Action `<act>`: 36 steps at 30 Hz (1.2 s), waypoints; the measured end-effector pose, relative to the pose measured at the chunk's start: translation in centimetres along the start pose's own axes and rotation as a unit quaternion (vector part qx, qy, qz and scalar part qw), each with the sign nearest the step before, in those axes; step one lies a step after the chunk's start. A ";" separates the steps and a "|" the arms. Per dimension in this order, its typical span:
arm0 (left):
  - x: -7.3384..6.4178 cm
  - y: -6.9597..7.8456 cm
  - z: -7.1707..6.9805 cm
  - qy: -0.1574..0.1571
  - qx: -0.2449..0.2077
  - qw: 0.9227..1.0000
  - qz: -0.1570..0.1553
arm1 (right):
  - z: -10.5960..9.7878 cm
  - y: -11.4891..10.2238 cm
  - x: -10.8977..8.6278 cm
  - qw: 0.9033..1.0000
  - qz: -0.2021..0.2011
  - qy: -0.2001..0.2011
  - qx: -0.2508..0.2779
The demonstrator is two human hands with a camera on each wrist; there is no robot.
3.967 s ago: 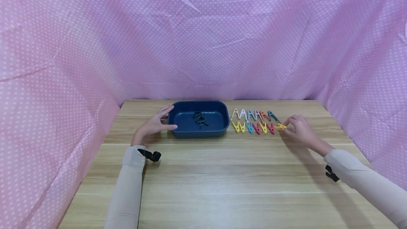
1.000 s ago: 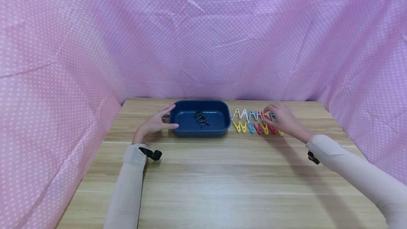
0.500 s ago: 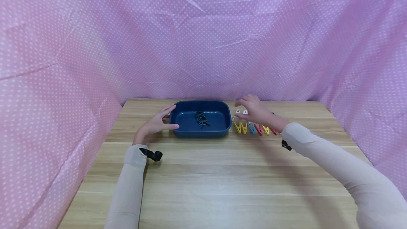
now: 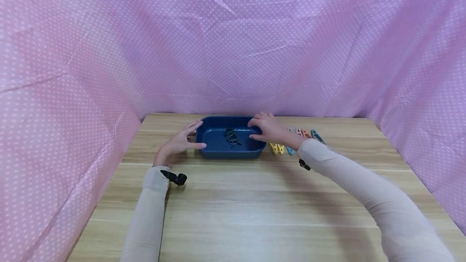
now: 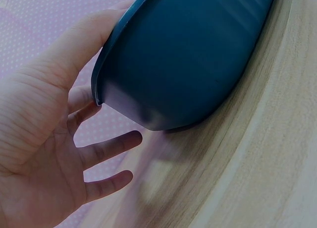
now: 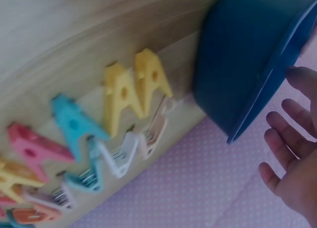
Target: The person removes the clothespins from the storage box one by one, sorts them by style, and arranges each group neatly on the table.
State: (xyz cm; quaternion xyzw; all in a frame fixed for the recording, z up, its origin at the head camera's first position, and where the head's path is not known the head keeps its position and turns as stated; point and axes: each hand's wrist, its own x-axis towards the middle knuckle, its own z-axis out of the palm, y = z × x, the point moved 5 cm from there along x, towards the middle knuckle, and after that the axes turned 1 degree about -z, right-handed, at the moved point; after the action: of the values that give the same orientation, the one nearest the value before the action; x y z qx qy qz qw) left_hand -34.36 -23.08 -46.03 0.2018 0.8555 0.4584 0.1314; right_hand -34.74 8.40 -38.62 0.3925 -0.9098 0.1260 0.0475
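My left hand (image 4: 178, 141) rests at the left end of a dark blue basin (image 4: 229, 155), fingers spread. In the left wrist view the thumb (image 5: 79, 44) lies against the rim, while the lower fingers stretch out free below it. At the opposite end, my right hand (image 4: 271, 129) reaches over the basin's right rim with fingers apart and nothing in them. Thin dark green tangled pieces (image 4: 231, 136) lie inside the basin. Right of it, clothespins stand in two rows: the right wrist view shows yellow clothespins (image 6: 119, 96), a light blue clothespin (image 6: 74, 121) and a red clothespin (image 6: 34, 146).
The pale wooden table (image 4: 233, 205) extends toward me. Pink dotted cloth (image 4: 233, 51) hangs behind and on both sides. A teal clothespin (image 4: 316, 136) shows at the back row's right end; my right forearm hides part of the rows.
My right hand has let go of a yellow clothespin at the right end of the front row and swept left over the clothespins to the basin. My left hand has stayed at its place.
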 end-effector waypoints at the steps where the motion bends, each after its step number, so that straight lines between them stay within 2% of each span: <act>1: 0.0 0.0 0.0 0.000 0.000 1.000 0.000 | 0.2 -0.1 0.3 1.000 -0.003 -0.002 -0.001; 9: 0.0 0.0 0.2 -0.002 -0.004 1.000 0.000 | 1.8 -0.6 2.4 0.999 0.003 -0.038 -0.013; 18: 0.3 -0.1 0.2 0.000 -0.003 1.000 -0.006 | 4.0 -1.1 3.1 0.996 -0.003 -0.071 -0.045; 27: 0.2 0.2 0.1 0.002 -0.006 1.000 -0.011 | 4.8 -1.4 2.9 0.996 -0.019 -0.059 -0.060; 31: 0.1 0.1 0.1 0.004 -0.012 1.000 -0.022 | 5.1 -1.5 2.8 0.997 -0.017 -0.048 -0.062; 36: -0.1 0.0 -0.1 0.006 0.001 1.000 -0.016 | 5.5 -1.5 2.8 0.998 -0.015 -0.036 -0.046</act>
State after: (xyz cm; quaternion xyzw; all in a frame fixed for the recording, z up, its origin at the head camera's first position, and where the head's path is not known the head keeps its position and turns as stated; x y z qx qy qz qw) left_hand -34.32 -23.13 -45.96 0.1859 0.8600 0.4562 0.1332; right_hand -35.55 3.98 -43.09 0.4082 -0.9097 0.0689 0.0343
